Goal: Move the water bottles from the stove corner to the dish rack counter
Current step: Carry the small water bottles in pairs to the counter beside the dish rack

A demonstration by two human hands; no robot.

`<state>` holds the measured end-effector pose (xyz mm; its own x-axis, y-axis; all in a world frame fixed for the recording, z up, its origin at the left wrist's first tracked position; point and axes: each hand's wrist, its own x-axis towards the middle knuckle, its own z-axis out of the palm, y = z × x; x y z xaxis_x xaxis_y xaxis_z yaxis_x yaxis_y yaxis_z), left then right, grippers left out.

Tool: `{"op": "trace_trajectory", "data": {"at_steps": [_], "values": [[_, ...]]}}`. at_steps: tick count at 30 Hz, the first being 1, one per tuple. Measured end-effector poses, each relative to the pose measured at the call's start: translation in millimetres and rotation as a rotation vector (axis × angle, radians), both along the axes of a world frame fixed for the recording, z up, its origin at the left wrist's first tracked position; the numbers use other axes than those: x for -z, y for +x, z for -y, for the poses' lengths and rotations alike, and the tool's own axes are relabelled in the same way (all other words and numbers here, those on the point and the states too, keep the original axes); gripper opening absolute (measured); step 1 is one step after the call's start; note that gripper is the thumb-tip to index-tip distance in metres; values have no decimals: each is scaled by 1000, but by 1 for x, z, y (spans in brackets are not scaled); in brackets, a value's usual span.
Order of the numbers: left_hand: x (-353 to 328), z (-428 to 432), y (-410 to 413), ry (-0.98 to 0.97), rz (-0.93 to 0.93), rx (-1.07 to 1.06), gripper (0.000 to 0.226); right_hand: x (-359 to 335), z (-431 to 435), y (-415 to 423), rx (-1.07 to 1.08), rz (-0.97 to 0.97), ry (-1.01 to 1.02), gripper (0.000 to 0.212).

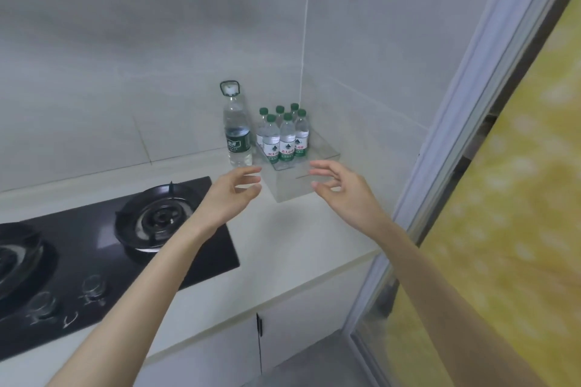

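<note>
My left hand (234, 190) and right hand (338, 187) hover empty, fingers spread wide, flanking the clear bin (292, 187). Farther back, small bottles (286, 138) stand in it by the corner. I judge the next move is gripping both walls evenly.

Clear plastic bottles (284, 138), glossy black glass hob (94, 248), matt tiles (125, 41)

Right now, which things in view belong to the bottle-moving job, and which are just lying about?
Job: small green-capped bottles in the clear bin; large bottle beside it; left hand and right hand, fingers open, near the bin's front.
Lying about: gas stove; cabinet doors; sliding door frame.
</note>
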<state>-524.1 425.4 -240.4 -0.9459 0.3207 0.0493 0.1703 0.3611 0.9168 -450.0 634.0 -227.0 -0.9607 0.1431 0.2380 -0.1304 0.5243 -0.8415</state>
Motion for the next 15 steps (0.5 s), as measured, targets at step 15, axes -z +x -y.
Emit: {"op": "trace_trajectory", "data": {"at_steps": [15], "values": [[71, -72, -199, -288, -61, 11, 48, 26, -46, -203, 41, 45, 65, 36]]}}
